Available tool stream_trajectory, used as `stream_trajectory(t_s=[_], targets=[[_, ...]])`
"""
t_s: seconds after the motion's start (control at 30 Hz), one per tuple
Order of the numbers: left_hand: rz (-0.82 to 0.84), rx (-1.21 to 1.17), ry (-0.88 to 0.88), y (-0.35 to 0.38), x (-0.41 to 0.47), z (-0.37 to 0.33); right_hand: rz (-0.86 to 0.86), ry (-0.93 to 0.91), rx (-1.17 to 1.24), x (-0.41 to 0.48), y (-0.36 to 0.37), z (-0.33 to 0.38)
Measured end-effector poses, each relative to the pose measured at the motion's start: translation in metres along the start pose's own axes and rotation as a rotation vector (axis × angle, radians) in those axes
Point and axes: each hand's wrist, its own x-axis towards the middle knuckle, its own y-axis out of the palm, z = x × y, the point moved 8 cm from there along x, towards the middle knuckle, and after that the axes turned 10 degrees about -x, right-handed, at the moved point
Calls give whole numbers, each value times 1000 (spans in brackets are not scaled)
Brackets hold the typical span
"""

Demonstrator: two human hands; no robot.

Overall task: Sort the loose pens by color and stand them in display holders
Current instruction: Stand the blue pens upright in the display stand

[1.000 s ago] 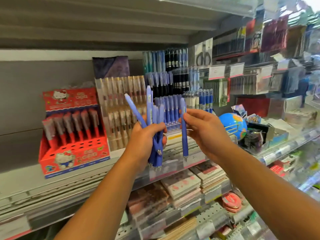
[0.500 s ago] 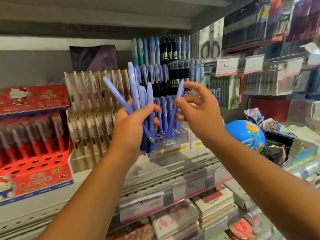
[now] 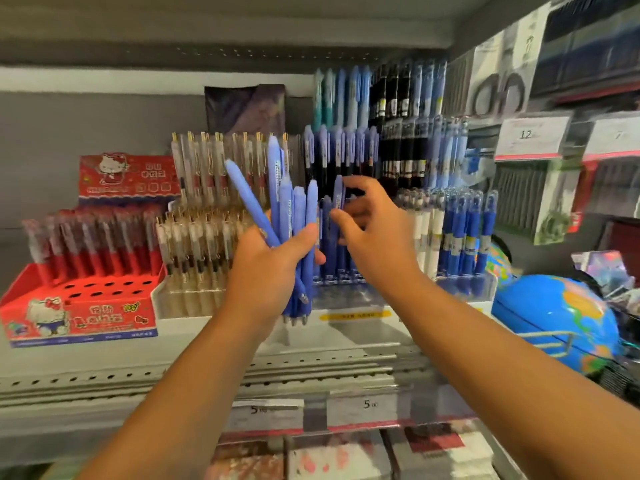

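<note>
The left grip (image 3: 270, 271) is curled tight round a bundle of light-blue pens (image 3: 292, 216), tips down, in front of the shelf (image 3: 104, 362). The right grip (image 3: 375, 237) pinches one blue pen (image 3: 338, 194) near its top between thumb and forefinger (other fingers loosely spread), upright at the clear holder (image 3: 349, 294) of matching pens, right of the red box (image 3: 79, 317).

The blue pens (image 3: 287, 209) look like matt, soft-touch plastic. At 3 o'clock from them, the clear holder (image 3: 464, 289) is glossy plastic. The red box (image 3: 79, 317) at 9 o'clock is printed card. The shelf (image 3: 104, 379) is matt perforated metal.
</note>
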Motion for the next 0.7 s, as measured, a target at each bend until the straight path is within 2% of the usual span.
stream_trajectory(t_s=[0.33, 0.6, 0.7], targets=[[-131, 39, -31, -17, -8, 1, 177, 28, -141, -14, 9, 4], [-56, 55, -81, -17, -4, 7, 66, 12, -256, -19, -4, 10], [-22, 90, -75, -13, -3, 8, 23, -34, -132, -24, -10, 21]])
